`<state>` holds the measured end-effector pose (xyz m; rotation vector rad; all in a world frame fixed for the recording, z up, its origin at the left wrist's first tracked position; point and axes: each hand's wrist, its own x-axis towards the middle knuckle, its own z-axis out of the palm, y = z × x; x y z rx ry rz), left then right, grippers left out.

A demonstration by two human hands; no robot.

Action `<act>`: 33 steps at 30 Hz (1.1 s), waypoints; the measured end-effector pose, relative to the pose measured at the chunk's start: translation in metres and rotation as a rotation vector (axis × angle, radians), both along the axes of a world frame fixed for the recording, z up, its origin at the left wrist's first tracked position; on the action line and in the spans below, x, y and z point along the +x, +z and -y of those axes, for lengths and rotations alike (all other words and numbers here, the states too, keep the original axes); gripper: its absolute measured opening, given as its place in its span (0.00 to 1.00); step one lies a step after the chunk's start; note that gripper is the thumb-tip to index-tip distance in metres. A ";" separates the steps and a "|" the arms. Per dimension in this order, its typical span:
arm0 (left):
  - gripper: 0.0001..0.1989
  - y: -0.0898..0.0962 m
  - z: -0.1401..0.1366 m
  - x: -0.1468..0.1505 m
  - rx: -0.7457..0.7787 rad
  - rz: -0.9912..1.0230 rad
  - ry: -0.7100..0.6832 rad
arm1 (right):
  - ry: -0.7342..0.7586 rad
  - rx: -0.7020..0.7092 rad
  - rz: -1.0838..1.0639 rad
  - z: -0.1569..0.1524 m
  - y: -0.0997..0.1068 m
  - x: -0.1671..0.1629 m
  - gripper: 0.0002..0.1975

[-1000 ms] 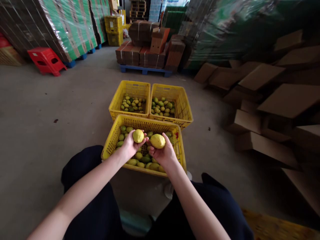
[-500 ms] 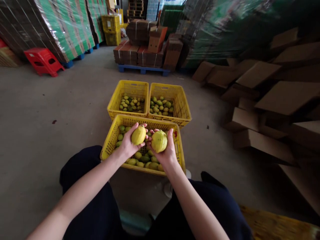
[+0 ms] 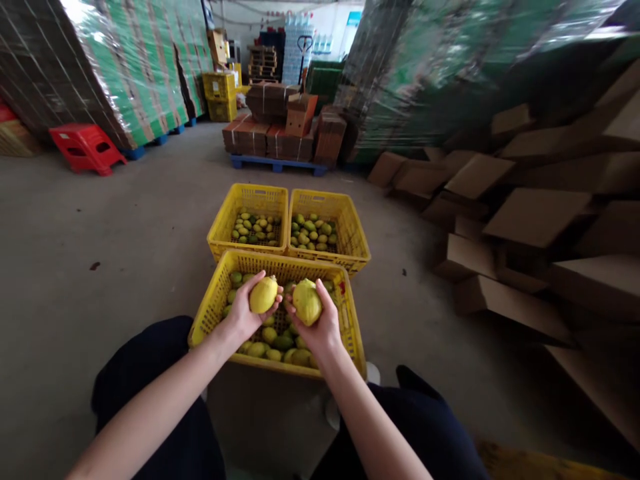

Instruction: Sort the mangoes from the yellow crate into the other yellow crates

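My left hand (image 3: 246, 312) is wrapped round a smooth yellow lemon (image 3: 263, 295), its stem end pointing up. Beside it, my right hand (image 3: 323, 327) cups a larger, ribbed yellow-green lemon (image 3: 307, 303). Both hands hover over the near yellow crate (image 3: 356, 340), which holds many green and yellow lemons (image 3: 270, 335); the hands hide some of them. Directly behind stand two more yellow crates, the left one (image 3: 214, 235) and the right one (image 3: 357, 230), each with similar fruit on its bottom.
A red stool (image 3: 85, 148) is on the floor at left. Flattened cartons lie on a blue pallet (image 3: 277, 165) further back. Open cardboard boxes (image 3: 537, 217) are piled along the right. Wrapped green stacks (image 3: 145, 67) rise on both sides.
The view has tilted up, so the crates sit lower in the picture. The right hand's lemon has turned, its stem end now tipped up and left. Both hands keep their fruit.
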<state>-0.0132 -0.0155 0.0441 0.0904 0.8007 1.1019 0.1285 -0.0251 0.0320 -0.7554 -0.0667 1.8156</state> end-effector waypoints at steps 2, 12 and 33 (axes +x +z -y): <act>0.13 0.000 0.000 0.000 -0.017 0.008 0.051 | -0.019 -0.003 -0.056 -0.001 0.000 0.000 0.13; 0.06 -0.014 -0.009 0.008 -0.150 0.004 0.276 | -0.102 -0.224 0.043 -0.004 0.008 -0.011 0.18; 0.13 -0.006 -0.002 -0.002 -0.018 0.028 0.046 | 0.007 -0.114 -0.053 -0.002 0.005 -0.002 0.12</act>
